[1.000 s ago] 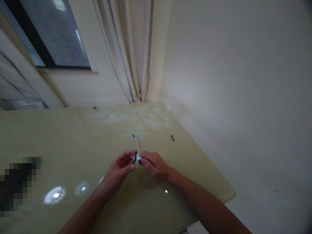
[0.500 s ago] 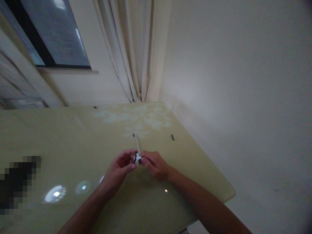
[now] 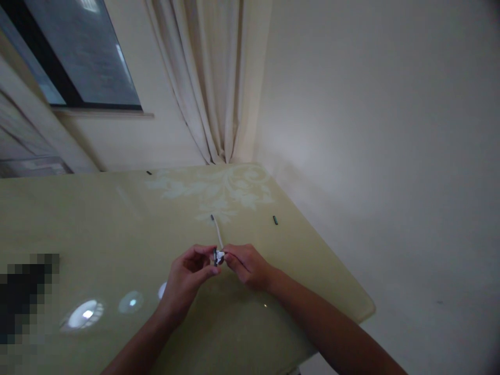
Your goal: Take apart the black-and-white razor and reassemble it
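A short white cable (image 3: 217, 230) with a small dark tip reaches away from my hands, over the table. At its near end sits a small silver-and-black connector (image 3: 219, 257). My left hand (image 3: 192, 271) holds the connector's black side between thumb and fingertips. From the other side, my right hand (image 3: 248, 264) pinches its silver end near the cable, and these fingers hide part of it. The connector's exact type is too small to tell.
A glossy pale-yellow table (image 3: 117, 229) lies under both hands. A small dark strip (image 3: 275, 220) rests to the right, and another dark piece (image 3: 149, 172) near the far edge. A pixelated dark patch (image 3: 27, 291) covers the left. Behind are a wall, a curtain (image 3: 195, 78) and a window.
Both hands stay close together on the connector. My left fingers and the connector have shifted slightly, and its black side now looks more upright. The view has moved a little.
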Available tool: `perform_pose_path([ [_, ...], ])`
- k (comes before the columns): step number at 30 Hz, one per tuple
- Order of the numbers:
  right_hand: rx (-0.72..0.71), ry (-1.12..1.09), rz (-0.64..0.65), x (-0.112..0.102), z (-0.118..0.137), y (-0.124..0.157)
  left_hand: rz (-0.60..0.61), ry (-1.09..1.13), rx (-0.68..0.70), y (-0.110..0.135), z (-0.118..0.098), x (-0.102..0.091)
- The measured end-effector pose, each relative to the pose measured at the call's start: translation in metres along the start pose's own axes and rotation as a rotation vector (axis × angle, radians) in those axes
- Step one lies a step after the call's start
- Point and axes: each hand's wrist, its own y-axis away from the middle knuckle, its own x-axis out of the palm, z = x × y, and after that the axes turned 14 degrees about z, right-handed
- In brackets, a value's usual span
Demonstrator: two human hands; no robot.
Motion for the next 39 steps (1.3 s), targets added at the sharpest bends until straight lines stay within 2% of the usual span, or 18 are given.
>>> perform_pose_path([
  [8, 0.055, 0.067, -0.030, 0.007, -0.001, -0.001, -0.025, -0.007, -0.008, 0.000, 0.006, 0.000],
  [16, 0.111, 0.076, -0.041, 0.005, -0.006, -0.004, 0.097, -0.071, 0.012, -0.004, -0.002, -0.005],
  [19, 0.099, 0.092, -0.030, 0.003, -0.005, -0.005, 0.132, -0.113, 0.015, -0.005, -0.002, -0.008],
  [25, 0.110, 0.100, -0.073, 0.005, -0.006, -0.009, 0.108, -0.161, 0.063, -0.012, 0.006, -0.013],
  [30, 0.104, 0.158, -0.063, 0.006, -0.010, -0.008, 0.135, -0.239, 0.079, -0.014, 0.010, -0.015],
  [39, 0.086, 0.115, -0.110, 0.001, -0.009, -0.010, 0.155, -0.255, 0.080, -0.014, 0.004, -0.017],
])
